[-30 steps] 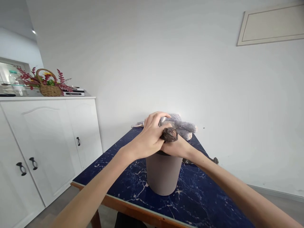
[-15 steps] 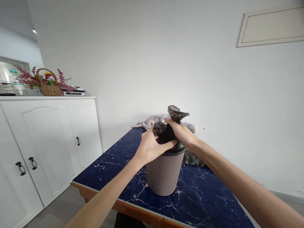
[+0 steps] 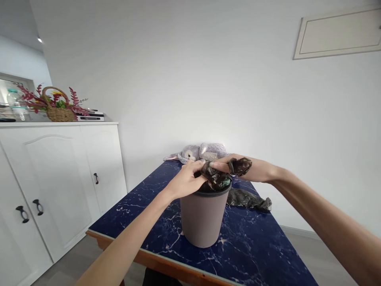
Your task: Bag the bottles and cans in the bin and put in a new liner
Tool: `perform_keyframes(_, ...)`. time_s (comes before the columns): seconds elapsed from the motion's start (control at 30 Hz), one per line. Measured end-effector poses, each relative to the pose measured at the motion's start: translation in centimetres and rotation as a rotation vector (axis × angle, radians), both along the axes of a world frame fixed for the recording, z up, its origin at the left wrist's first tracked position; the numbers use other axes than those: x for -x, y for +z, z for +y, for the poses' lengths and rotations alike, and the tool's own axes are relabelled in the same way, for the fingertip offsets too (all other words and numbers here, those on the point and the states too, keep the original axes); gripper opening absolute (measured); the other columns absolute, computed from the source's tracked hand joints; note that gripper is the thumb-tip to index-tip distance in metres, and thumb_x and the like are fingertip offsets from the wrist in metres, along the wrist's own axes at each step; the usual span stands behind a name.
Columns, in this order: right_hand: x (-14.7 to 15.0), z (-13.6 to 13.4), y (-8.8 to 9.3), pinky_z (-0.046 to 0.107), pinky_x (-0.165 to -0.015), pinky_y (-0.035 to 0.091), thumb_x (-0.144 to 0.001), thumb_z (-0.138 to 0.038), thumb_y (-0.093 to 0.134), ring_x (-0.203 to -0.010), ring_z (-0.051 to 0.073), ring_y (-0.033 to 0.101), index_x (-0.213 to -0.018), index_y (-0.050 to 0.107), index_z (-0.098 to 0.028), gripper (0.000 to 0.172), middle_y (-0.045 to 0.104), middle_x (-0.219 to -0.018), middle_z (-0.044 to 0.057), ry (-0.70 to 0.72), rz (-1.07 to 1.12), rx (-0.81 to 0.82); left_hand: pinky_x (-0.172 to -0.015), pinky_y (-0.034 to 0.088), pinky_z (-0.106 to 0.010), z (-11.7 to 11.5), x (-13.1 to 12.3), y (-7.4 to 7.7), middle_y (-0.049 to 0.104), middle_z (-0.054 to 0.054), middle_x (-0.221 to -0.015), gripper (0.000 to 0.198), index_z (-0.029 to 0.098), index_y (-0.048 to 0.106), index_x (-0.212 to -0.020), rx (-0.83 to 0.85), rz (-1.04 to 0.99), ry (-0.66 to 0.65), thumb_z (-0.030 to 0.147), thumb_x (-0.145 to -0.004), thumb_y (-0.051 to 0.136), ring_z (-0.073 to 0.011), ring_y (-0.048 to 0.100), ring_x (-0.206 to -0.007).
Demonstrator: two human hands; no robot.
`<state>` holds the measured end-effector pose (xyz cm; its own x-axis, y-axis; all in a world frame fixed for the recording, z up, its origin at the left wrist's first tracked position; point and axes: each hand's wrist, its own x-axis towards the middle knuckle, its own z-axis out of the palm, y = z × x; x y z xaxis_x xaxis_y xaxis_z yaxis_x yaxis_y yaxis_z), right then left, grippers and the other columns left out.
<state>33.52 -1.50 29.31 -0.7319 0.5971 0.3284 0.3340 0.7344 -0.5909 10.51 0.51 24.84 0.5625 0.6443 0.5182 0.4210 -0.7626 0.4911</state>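
a person's left hand (image 3: 186, 182) and right hand (image 3: 253, 169) each pinch, fingers closed, 1 end of a dark plastic bag (image 3: 214, 179), keeping its neck bunched at the mouth of a grey bin (image 3: 202, 218) on a blue table (image 3: 256, 254).

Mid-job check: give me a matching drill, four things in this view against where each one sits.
Things: 1 grey bin; 2 plush toy; 3 wicker basket; 4 crumpled dark bag.
Places: A on the white cabinet; B far end of the table; C lying on the table, right of the bin; D mid-table, its black liner gripped by left hand and right hand.
Pairs: 1-D, 2-B, 3-A, 4-C.
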Motion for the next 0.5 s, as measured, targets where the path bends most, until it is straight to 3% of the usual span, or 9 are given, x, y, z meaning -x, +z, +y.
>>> perform_keyframes(0.2,-1.6,-0.1,-0.4,0.032,-0.067,0.040,-0.104,-0.048,0.054,-0.072,0.016,0.053,-0.081,0.061,-0.022,0.036,0.065,-0.080,0.001,-0.114,-0.182,-0.154,-0.101,0.048,-0.043,0.6,0.3,0.0,0.062,-0.009,-0.118,0.024,0.021,0.070,-0.097,0.126,-0.063,0.053,0.026,-0.100,0.047,-0.0264,0.060,-0.111)
perform_keyframes(0.3,-1.1,-0.3,-1.0,0.033,-0.069,0.042,-0.100,-0.035,0.056,-0.080,0.021,0.063,-0.103,0.066,-0.025,0.015,0.074,-0.092,0.004,-0.274,-0.156,-0.297,-0.104,0.047,-0.045,0.6,0.0,0.0,0.065,-0.010,-0.117,0.028,0.021,0.072,-0.107,0.126,-0.046,0.090,0.030,-0.101,0.046,-0.0291,0.060,-0.117)
perform_keyframes(0.37,-0.6,-0.3,-1.5,0.034,-0.070,0.045,-0.093,-0.025,0.059,-0.085,0.023,0.067,-0.116,0.064,-0.026,0.024,0.078,-0.100,0.006,-0.420,-0.111,-0.386,-0.105,0.047,-0.047,0.4,-0.2,0.1,0.068,-0.010,-0.115,0.029,0.022,0.073,-0.106,0.103,-0.064,0.096,0.031,-0.102,0.046,-0.0303,0.060,-0.118)
perform_keyframes(0.5,0.3,0.0,-2.3,0.033,-0.068,0.045,-0.075,-0.007,0.054,-0.080,0.022,0.068,-0.105,0.064,-0.024,0.036,0.077,-0.095,0.005,-0.565,-0.048,-0.616,-0.109,0.047,-0.050,0.0,-0.4,0.2,0.073,-0.010,-0.112,0.028,0.024,0.074,-0.104,0.055,-0.157,0.112,0.032,-0.101,0.048,-0.0329,0.062,-0.120)
